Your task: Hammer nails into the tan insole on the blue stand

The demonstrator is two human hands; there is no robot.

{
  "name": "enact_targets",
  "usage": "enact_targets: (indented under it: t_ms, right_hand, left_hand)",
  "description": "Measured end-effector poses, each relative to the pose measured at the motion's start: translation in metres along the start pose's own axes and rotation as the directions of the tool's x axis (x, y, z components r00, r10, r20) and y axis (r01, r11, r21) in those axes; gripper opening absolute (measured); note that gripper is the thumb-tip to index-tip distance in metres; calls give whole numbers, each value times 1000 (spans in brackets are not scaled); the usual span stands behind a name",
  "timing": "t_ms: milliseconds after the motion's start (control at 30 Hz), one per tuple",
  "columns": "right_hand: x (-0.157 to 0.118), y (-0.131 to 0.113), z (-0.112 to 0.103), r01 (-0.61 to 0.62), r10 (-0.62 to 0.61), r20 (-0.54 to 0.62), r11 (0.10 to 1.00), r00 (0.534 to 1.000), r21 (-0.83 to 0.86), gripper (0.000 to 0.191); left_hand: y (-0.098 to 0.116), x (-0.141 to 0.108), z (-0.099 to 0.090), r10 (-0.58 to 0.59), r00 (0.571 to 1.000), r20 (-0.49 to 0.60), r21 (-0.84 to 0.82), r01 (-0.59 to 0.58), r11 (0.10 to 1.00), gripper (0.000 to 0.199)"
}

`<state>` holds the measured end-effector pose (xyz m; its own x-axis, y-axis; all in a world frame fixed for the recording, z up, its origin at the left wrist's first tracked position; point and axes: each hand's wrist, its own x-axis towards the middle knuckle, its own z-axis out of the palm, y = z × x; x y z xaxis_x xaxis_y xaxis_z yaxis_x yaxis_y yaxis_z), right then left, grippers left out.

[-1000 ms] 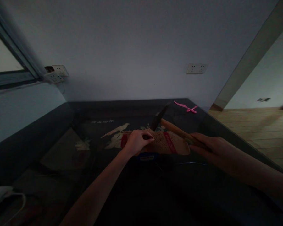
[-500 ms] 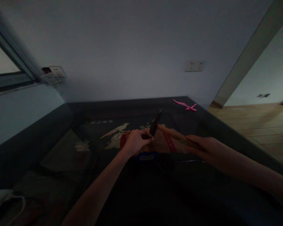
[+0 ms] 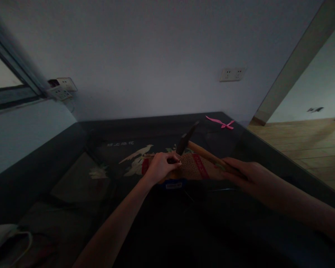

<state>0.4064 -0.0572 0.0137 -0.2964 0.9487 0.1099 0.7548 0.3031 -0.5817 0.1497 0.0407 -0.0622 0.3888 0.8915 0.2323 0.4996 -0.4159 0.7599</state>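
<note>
Hammer point(image 3: 201, 151), wooden-handled with a dark metal head, held in the right hand point(image 3: 241, 171), its head just above and beside the fingertips of the left hand point(image 3: 159, 166). The right fingers are wrapped closed around the handle's near end. The left thumb and forefinger are pressed together at the tips, with a dark, ring-like gap behind them; it is too dim to tell whether something small is pinched there, or whether the hammer head touches them.

The right hand lies on its side, thumb uppermost, its forearm reaching in from the lower right. The left hand is angled down, its forearm rising from the bottom edge.

Under the left fingers, and extending right towards the other hand, is a tan, dark-speckled piece point(image 3: 189, 168) with red bands. Just below those fingers, a blue object point(image 3: 162, 185) carries a pale label. All around is a dark, glossy counter point(image 3: 220, 230) with a pale bird design point(image 3: 139, 152) left of the left fingers. Beyond the right fingers, near the far edge, lies a pink ribbon point(image 3: 223, 124).
</note>
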Motion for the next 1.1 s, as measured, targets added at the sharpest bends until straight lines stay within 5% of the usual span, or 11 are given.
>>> enact_targets:
  t_ms: [433, 967, 1100]
  right_hand:
    - [3, 1, 0, 9, -6, 85, 999, 996, -33, 29]
    - [1, -2, 1, 8, -8, 9, 1000, 1000, -12, 32]
    - [1, -4, 1, 2, 0, 106, 1000, 994, -22, 30]
  left_hand:
    - [-6, 1, 3, -28, 1000, 14, -24, 28, 999, 11]
    - [-7, 1, 2, 6, 1000, -4, -19, -6, 1000, 8]
    - [-4, 0, 2, -46, 999, 29, -10, 46, 999, 10]
